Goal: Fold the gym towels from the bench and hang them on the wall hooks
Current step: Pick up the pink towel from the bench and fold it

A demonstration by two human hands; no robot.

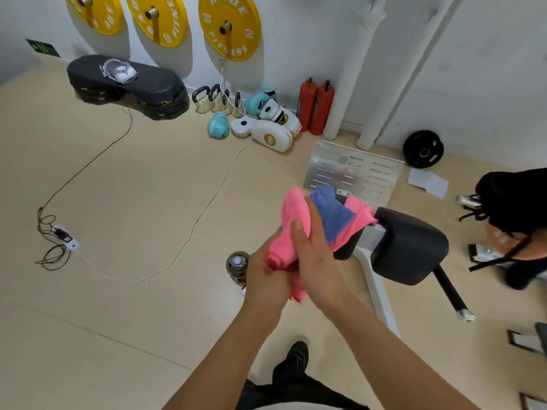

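Both hands are gripping the pink towel [291,229] mid-air beside the bench [410,247] — left hand [266,273] curled underneath, right hand [313,247] wrapped over the top. Blue towel [331,214] is lying on the bench — square the edges before creasing.

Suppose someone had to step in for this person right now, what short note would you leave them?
Left hand: grips the lower end of the pink towel.
Right hand: wrapped over the same towel, thumb on top, mid-fold.
Still lying on the bench: a blue towel and a second pink towel beside it.
Done: nothing looks fully folded, and no wall hooks are in view, so nothing can be seen hung.
Left: finish this fold, fold the other two, find the hooks and hang all three.
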